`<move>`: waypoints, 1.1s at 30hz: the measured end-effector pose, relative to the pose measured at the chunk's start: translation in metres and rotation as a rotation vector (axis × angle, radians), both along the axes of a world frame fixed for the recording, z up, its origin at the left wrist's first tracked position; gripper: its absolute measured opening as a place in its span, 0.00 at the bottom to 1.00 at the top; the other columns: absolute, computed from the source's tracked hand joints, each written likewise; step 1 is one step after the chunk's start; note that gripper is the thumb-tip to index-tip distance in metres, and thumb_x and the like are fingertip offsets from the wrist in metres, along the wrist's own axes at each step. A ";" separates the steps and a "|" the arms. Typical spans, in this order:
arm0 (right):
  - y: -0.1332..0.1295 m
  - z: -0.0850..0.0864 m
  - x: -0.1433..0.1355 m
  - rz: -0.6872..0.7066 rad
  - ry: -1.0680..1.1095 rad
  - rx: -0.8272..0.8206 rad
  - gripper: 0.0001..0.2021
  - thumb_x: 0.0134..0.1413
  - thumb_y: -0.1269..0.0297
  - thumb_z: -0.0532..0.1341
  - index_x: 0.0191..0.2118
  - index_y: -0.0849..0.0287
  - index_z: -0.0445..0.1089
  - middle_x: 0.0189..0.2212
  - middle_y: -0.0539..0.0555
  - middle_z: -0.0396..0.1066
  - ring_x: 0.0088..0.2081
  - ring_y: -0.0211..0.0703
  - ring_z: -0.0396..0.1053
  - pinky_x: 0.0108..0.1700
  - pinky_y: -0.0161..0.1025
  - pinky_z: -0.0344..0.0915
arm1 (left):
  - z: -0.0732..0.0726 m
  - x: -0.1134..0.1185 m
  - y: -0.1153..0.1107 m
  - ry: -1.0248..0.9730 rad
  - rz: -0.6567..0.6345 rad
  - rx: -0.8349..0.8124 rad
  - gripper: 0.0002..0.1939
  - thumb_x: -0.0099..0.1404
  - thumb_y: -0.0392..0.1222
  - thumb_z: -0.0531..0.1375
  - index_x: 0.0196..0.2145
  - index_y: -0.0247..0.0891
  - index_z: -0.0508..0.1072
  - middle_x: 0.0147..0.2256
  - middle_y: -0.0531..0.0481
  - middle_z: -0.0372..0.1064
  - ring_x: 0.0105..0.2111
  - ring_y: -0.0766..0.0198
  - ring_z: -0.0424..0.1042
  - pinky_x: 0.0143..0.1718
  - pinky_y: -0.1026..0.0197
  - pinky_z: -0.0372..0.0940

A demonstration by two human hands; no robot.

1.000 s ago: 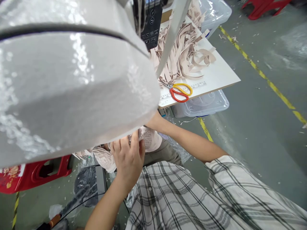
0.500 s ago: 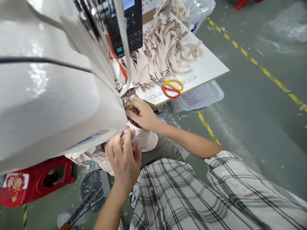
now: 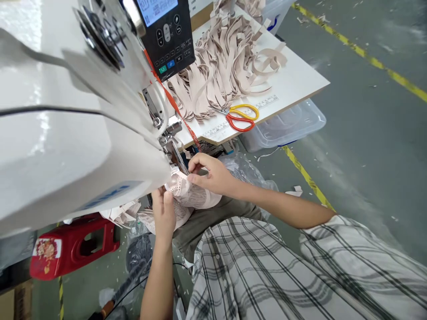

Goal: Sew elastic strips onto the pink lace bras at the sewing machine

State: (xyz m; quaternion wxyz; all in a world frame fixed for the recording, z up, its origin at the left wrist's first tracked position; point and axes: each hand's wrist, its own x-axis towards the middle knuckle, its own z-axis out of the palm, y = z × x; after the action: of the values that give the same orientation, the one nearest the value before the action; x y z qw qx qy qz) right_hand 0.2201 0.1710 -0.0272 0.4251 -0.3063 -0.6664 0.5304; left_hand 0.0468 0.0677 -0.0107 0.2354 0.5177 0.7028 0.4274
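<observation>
A white sewing machine fills the left side, its needle area just above the work. Pale pink lace fabric lies under it and over my lap. My left hand holds the fabric's left edge beside the machine head, its fingertips partly hidden. My right hand pinches the fabric's upper edge, thumb against forefinger, close to a narrow metal part of the machine. An orange ribbon hangs behind the needle area.
Beige strips and red-and-yellow scissors lie on the white tabletop. A clear plastic box stands below its edge. A red stool is at the lower left. The control panel is above.
My right hand has moved down and right, away from the needle area. My left hand has turned and now grips the fabric's left edge. The view has shifted slightly, exposing more of the panel.
</observation>
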 end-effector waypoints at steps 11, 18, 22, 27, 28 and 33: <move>-0.007 0.000 -0.005 -0.029 -0.046 0.052 0.13 0.55 0.54 0.66 0.36 0.56 0.64 0.33 0.50 0.67 0.35 0.40 0.66 0.40 0.38 0.64 | 0.004 -0.005 0.003 -0.074 0.189 -0.010 0.20 0.70 0.57 0.53 0.36 0.38 0.72 0.33 0.49 0.69 0.38 0.60 0.70 0.47 0.58 0.66; -0.011 0.004 -0.005 -0.046 -0.063 0.045 0.14 0.54 0.54 0.66 0.37 0.56 0.64 0.33 0.49 0.67 0.34 0.40 0.67 0.40 0.38 0.63 | 0.005 -0.004 0.000 -0.108 0.299 0.008 0.19 0.69 0.57 0.56 0.40 0.36 0.72 0.32 0.50 0.70 0.34 0.62 0.72 0.38 0.60 0.68; -0.013 0.008 -0.006 -0.071 -0.122 0.035 0.16 0.53 0.51 0.66 0.37 0.56 0.63 0.32 0.49 0.68 0.34 0.39 0.67 0.39 0.38 0.62 | 0.007 -0.003 0.001 -0.114 0.305 0.011 0.18 0.69 0.56 0.57 0.43 0.37 0.71 0.33 0.50 0.70 0.34 0.62 0.73 0.39 0.60 0.69; -0.015 0.016 -0.011 -0.088 -0.163 -0.008 0.19 0.53 0.47 0.66 0.39 0.56 0.63 0.33 0.49 0.66 0.34 0.38 0.64 0.37 0.37 0.60 | 0.009 -0.001 0.003 -0.112 0.294 0.054 0.14 0.70 0.52 0.56 0.41 0.38 0.69 0.29 0.54 0.66 0.28 0.67 0.69 0.34 0.64 0.67; -0.016 0.017 -0.011 -0.073 -0.147 -0.042 0.19 0.53 0.48 0.66 0.40 0.56 0.63 0.33 0.49 0.66 0.33 0.38 0.64 0.36 0.36 0.60 | 0.011 0.000 0.003 -0.104 0.288 0.058 0.13 0.70 0.51 0.56 0.40 0.38 0.69 0.28 0.55 0.65 0.26 0.68 0.68 0.32 0.65 0.66; -0.018 0.014 0.005 0.063 -0.060 -0.292 0.17 0.53 0.52 0.67 0.41 0.57 0.66 0.27 0.45 0.61 0.27 0.33 0.59 0.30 0.33 0.57 | 0.017 0.020 -0.012 -0.016 0.203 0.066 0.10 0.71 0.48 0.57 0.37 0.38 0.68 0.26 0.56 0.64 0.21 0.71 0.64 0.24 0.68 0.61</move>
State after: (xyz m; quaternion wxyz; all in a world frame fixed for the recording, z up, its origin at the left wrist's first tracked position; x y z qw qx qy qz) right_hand 0.2251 0.1525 -0.0132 0.3392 -0.3593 -0.6039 0.6254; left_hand 0.0665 0.0558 0.0060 0.1792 0.4477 0.7354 0.4761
